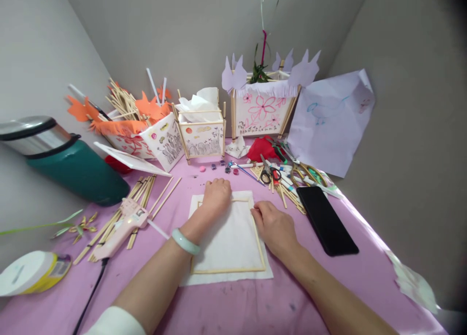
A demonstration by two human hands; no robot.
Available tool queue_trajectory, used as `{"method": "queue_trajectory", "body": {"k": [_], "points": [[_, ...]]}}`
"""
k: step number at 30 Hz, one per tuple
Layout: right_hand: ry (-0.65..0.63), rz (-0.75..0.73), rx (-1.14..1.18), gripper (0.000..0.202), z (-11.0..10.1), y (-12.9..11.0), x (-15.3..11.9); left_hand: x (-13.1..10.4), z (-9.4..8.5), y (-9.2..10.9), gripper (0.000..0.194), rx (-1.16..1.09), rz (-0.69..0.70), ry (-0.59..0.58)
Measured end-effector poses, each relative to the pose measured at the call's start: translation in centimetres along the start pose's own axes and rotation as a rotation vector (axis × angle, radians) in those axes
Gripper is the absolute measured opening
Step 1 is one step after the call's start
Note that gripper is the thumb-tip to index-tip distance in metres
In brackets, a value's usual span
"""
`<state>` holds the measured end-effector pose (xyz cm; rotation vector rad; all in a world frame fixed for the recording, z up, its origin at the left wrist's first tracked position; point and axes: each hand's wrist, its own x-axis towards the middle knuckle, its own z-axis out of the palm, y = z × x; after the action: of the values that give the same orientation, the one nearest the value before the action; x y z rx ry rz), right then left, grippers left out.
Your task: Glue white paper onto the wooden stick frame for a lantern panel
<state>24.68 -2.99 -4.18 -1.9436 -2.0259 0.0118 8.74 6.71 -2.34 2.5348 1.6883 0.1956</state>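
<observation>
A square frame of thin wooden sticks (pixel 229 270) lies flat on a sheet of white paper (pixel 226 237) in the middle of the table. My left hand (pixel 216 197) is closed, knuckles up, over the frame's far edge; its fingertips are hidden. With thumb and fingers drawn together, my right hand (pixel 274 225) pinches at the frame's right side, close to the far right corner. A pale green bangle (pixel 185 241) circles my left wrist. Just beyond my left hand lie small round paint pots (pixel 227 170) and a thin blue paintbrush (pixel 251 175).
Left: a pink glue gun (pixel 122 228) on bundled sticks (pixel 142 191), a teal tumbler (pixel 78 172), a white-and-yellow bottle (pixel 34 271). Right: a black phone (pixel 327 220), scissors (pixel 269 172), markers. Behind: decorated stick-framed boxes (pixel 203 140), one holding a plant (pixel 260 74), and a drawing (pixel 328 120).
</observation>
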Motion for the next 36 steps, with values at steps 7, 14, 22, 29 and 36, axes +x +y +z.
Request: {"method": "queue_trajectory", "body": {"k": [7,14,22,29,36], "points": [[-0.003,-0.011,-0.023,0.019,0.3,-0.2,0.9,-0.4,-0.5,0.6,0.015,-0.121,0.148,0.028],[-0.018,-0.006,-0.016,0.018,0.4,0.0,0.6,-0.7,0.3,1.0,0.011,-0.196,0.226,0.007],[-0.002,-0.037,-0.023,0.016,0.8,0.0,-0.8,-0.7,1.4,0.9,0.010,-0.212,0.200,0.035],[0.075,-0.067,0.160,0.022,-0.1,0.7,-3.3,-0.5,1.7,0.8,0.011,-0.219,0.206,0.039],[0.029,-0.006,0.144,0.025,-0.9,2.0,-5.2,-1.8,-1.1,0.2,0.021,-0.237,0.245,0.033]]}}
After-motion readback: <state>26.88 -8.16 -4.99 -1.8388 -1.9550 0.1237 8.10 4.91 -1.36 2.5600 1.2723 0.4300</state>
